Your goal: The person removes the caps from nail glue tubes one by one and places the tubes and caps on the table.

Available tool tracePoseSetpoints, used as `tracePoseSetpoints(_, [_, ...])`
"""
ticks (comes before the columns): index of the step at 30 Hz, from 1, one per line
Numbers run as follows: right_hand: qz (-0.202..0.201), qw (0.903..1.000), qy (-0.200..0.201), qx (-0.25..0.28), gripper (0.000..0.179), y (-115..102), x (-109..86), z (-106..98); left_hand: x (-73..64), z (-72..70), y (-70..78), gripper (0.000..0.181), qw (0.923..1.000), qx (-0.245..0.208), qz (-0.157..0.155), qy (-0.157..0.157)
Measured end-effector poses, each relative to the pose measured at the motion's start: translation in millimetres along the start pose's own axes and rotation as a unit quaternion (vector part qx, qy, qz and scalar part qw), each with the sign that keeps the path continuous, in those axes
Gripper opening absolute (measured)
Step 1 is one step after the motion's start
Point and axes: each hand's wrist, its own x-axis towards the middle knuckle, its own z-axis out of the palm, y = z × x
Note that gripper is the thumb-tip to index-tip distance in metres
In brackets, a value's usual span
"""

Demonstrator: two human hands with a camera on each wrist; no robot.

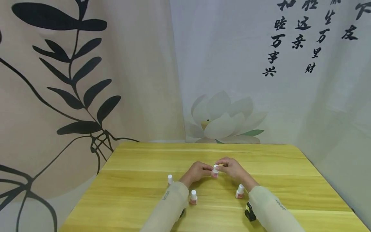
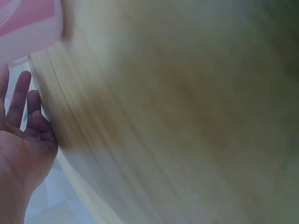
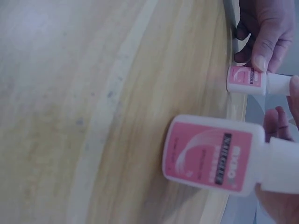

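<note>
A small white nail glue bottle (image 1: 214,174) with a pink label stands upright between my hands on the wooden table. Its body is held by my left hand (image 1: 198,172), whose thumb presses the label in the right wrist view. My right hand (image 1: 231,168) pinches the white cap (image 3: 279,84) from the other side. In the left wrist view, part of the left hand (image 2: 25,149) shows at the edge, and its grip is out of frame. A second nail glue bottle (image 3: 210,156) looms close in the right wrist view, apart from the fingers.
Bottles of the same look stand near the forearms: one (image 1: 193,197) beside the left sleeve, one (image 1: 170,179) partly behind it, and one (image 1: 239,191) by the right wrist. A black object (image 1: 250,212) sits against the right sleeve. Behind the table (image 1: 139,161) hangs a printed curtain (image 1: 145,80).
</note>
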Motion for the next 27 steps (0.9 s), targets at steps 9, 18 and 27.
tracePoseSetpoints(9, [0.021, 0.9997, -0.014, 0.006, 0.029, -1.1, -2.5, -2.2, 1.1, -0.4, 0.9, 0.02, 0.9999, 0.009, 0.001, 0.005])
tracePoseSetpoints(18, [0.028, 0.9995, 0.008, -0.013, 0.021, 2.6, 0.5, -1.8, 0.3, 1.5, -1.3, 0.02, 1.0, 0.004, 0.0, 0.007])
tracePoseSetpoints(27, [0.034, 0.9989, 0.017, -0.027, 0.017, 0.4, 0.8, -1.6, 1.0, 0.3, -0.6, 0.021, 0.9999, -0.003, -0.009, 0.011])
